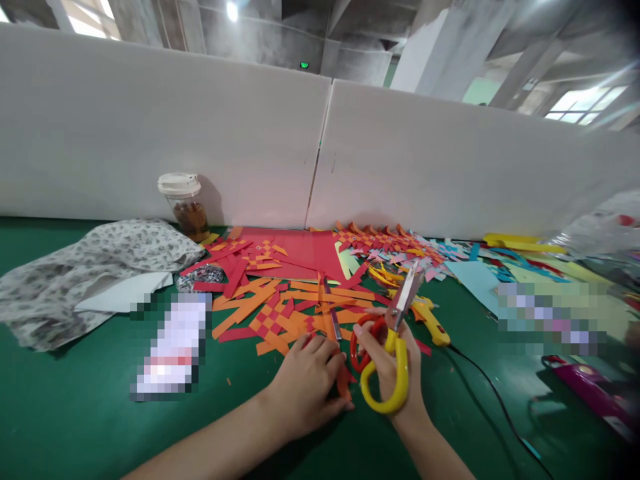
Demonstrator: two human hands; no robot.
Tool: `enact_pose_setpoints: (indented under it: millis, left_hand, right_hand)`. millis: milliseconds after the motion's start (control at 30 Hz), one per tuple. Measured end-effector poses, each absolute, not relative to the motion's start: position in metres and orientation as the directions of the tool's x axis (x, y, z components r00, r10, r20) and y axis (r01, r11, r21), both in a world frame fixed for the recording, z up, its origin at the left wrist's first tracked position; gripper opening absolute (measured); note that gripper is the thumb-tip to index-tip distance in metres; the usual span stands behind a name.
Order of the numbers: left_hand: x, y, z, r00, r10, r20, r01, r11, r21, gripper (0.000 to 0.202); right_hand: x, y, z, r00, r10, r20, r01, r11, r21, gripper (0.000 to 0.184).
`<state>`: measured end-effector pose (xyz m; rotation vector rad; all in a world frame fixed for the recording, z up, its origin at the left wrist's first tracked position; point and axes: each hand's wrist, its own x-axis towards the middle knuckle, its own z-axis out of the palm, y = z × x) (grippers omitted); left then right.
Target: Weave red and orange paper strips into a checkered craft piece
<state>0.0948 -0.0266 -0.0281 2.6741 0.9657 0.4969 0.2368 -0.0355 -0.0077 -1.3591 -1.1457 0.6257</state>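
Observation:
My right hand (415, 383) holds scissors (406, 293) with one red and one yellow handle loop. Their metal blades point up and away from me. My left hand (307, 380) is curled low over the table, its thumb and fingers closed on an orange paper strip (343, 383); part of the strip is hidden under the fingers. Just beyond both hands lies a loose pile of orange and red paper strips (295, 297). Within it is a woven orange-and-red checkered piece (271, 321). A dark, thin tool (334, 313) rests among the strips.
Red paper sheets (295, 250) lie by the white partition (225, 133). A yellow glue gun (431, 321) with a black cord is at right, near a purple tool (590, 393). On the left are a lidded drink cup (190, 213) and patterned cloth (125, 250).

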Motion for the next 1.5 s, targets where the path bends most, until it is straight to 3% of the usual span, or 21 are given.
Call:
enact_pose_setpoints:
  millis: [233,400,567,733,867,967,1067,1233,1367,1500]
  left_hand:
    - [0.089,-0.016,-0.021,0.761,0.618,0.198,0.541,-0.773,0.332,0.02]
    - [0.082,-0.008,-0.008,0.738,0.643,0.205,0.582,-0.76,0.291,0.019]
    - [0.061,0.004,0.014,0.551,0.797,0.245,0.587,-0.58,0.565,0.011]
    - [0.034,0.018,0.035,0.28,0.916,0.289,0.465,-0.393,0.794,0.017]
    - [0.015,0.023,0.052,-0.017,0.931,0.365,0.309,-0.342,0.887,0.018]
    - [0.01,0.024,0.059,-0.091,0.935,0.342,0.216,-0.316,0.924,0.017]
    - [0.017,0.024,0.052,-0.024,0.96,0.28,0.108,-0.276,0.955,0.016]
    - [0.046,0.012,0.028,0.321,0.931,0.172,0.067,-0.203,0.977,0.012]
    - [0.061,-0.001,0.019,0.575,0.798,0.182,0.18,-0.341,0.923,0.014]
    - [0.058,-0.003,0.021,0.704,0.685,0.189,0.251,-0.489,0.835,0.02]
  right_hand:
    - [0.233,-0.037,-0.005,0.358,0.909,0.214,0.188,0.155,-0.97,0.028]
    - [0.234,-0.037,-0.005,0.382,0.9,0.21,0.155,0.162,-0.975,0.028]
    - [0.237,-0.038,-0.008,0.376,0.905,0.197,0.122,0.162,-0.979,0.027]
    - [0.236,-0.038,-0.008,0.369,0.91,0.189,0.094,0.166,-0.982,0.026]
    - [0.234,-0.038,-0.008,0.356,0.918,0.173,0.066,0.16,-0.985,0.026]
    - [0.233,-0.038,-0.009,0.325,0.931,0.164,0.062,0.152,-0.986,0.026]
    - [0.232,-0.038,-0.009,0.302,0.94,0.158,0.087,0.138,-0.987,0.027]
    - [0.232,-0.037,-0.01,0.256,0.959,0.122,0.06,0.11,-0.992,0.028]
    - [0.235,-0.035,-0.015,0.289,0.955,0.067,0.018,0.065,-0.998,0.032]
    - [0.24,-0.033,-0.021,0.354,0.931,0.093,-0.005,0.102,-0.995,0.029]
